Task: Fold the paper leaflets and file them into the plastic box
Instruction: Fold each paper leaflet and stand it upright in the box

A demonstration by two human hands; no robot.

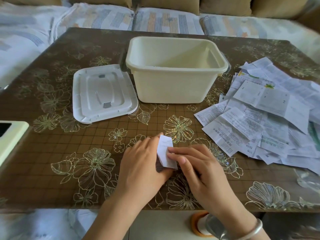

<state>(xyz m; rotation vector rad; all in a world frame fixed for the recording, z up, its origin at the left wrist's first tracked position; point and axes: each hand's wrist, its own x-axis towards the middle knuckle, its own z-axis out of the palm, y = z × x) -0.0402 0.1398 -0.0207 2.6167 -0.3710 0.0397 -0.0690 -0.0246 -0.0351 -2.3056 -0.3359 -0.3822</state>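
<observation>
My left hand [140, 163] and right hand [199, 168] both pinch the folded leaflet [165, 151]; its long side points straight ahead to the open box [173, 87], about equally near both hands.

Small folded white leaflet [165, 151] near centre; cream plastic box [174, 70] open behind; loose leaflets [270, 122] heaped right.

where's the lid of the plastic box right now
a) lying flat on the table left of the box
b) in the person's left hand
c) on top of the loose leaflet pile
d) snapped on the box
A: the lid lies flat on the table just left of the open plastic box, while the left hand and right hand hold a folded leaflet.
</observation>
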